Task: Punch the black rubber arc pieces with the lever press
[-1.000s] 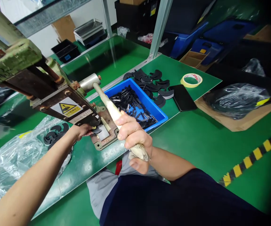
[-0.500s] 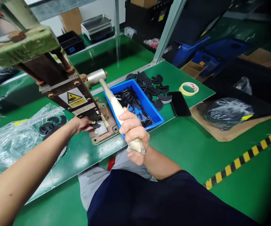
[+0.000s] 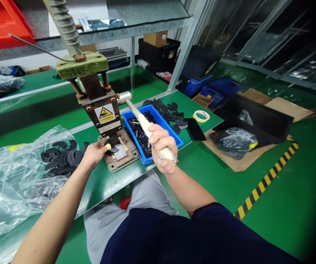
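Observation:
A hand press (image 3: 103,106) with a yellow warning label stands on the green bench (image 3: 103,185). My right hand (image 3: 162,146) is wrapped round the press's long wrapped lever (image 3: 140,119), pulled toward me. My left hand (image 3: 94,153) pinches a black crescent-shaped part (image 3: 113,146) lying on the press's base plate (image 3: 125,156), under the ram; a yellow cot covers one fingertip.
A blue bin (image 3: 171,134) of small black pieces sits right of the press. Behind it lie black crescent parts (image 3: 170,112), a dark phone (image 3: 195,129) and a tape roll (image 3: 201,116). More crescents (image 3: 61,157) rest on clear plastic bags (image 3: 15,179) at the left.
My head has lifted and drawn back, so the press and shelf now show in full. Both hands keep their holds; the left hand has drawn back slightly from under the ram.

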